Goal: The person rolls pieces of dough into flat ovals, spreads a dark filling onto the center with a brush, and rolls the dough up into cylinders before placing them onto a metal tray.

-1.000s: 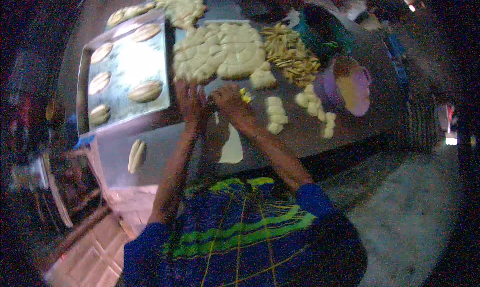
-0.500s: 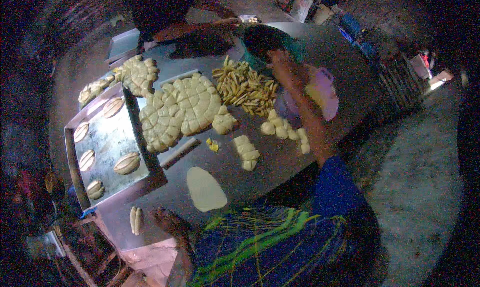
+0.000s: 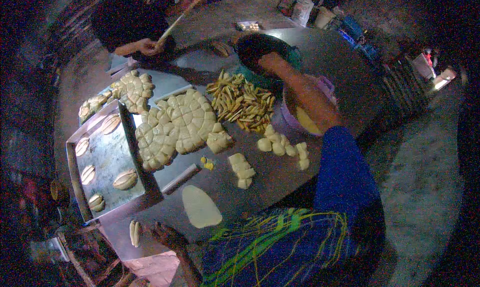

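My right hand reaches down into a dark-mouthed teal bowl at the far side of the table; its fingers are hidden inside. My left hand rests near the front edge with its fingers apart, holding nothing. Left of it lies a small folded roll of dough. Beyond it is a flat oval sheet of dough. A pile of pale yellow-brown strips sits just this side of the bowl. Under my right forearm stands a purple tub with something yellow inside.
At left, a metal tray holds several shaped dough pieces. Sectioned dough slabs lie beside it, near a straight bar. Smaller dough lumps and a yellow dab lie mid-table. Across, another person's hand grips a stick.
My right hand has gone deeper into the bowl, and my forearm has swung over the tub. The person opposite has drawn back to the left and now shows a raised stick. The view shifted slightly.
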The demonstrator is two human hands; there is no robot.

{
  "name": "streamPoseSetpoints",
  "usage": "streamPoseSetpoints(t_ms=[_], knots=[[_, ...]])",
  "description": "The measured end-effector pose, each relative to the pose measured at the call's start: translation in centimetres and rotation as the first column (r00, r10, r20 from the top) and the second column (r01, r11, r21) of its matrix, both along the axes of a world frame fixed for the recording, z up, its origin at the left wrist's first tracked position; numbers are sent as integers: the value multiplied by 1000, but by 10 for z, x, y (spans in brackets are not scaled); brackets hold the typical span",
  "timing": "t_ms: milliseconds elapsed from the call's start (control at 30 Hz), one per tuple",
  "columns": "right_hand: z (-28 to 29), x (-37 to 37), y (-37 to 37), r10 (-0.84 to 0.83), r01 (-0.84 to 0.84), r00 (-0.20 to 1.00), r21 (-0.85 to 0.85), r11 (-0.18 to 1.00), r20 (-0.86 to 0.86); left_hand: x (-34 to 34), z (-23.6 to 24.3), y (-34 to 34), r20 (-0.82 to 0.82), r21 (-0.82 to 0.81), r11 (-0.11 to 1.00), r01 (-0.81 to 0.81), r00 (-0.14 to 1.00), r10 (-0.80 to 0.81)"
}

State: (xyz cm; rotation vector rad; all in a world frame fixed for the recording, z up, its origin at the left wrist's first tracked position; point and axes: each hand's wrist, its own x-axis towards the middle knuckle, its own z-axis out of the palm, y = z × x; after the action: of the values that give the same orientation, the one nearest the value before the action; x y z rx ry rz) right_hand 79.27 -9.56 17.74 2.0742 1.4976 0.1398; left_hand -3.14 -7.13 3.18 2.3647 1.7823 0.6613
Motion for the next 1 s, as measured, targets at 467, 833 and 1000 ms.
streamPoseSetpoints(t_ms=[467,833,1000], knots=[[62,52,-59,-240,410,862,334,849,-447,5,22,-3,99,-1,999,-33,995,33],[-41,-68,-131,-63,671,715,659,339,-696,-8,0,-4,64,-60,996,-66,995,70],[-66,-120,-105,-274,574,819,730,372,-504,-14,-1,0,106,12,1000,-26,994,25]])
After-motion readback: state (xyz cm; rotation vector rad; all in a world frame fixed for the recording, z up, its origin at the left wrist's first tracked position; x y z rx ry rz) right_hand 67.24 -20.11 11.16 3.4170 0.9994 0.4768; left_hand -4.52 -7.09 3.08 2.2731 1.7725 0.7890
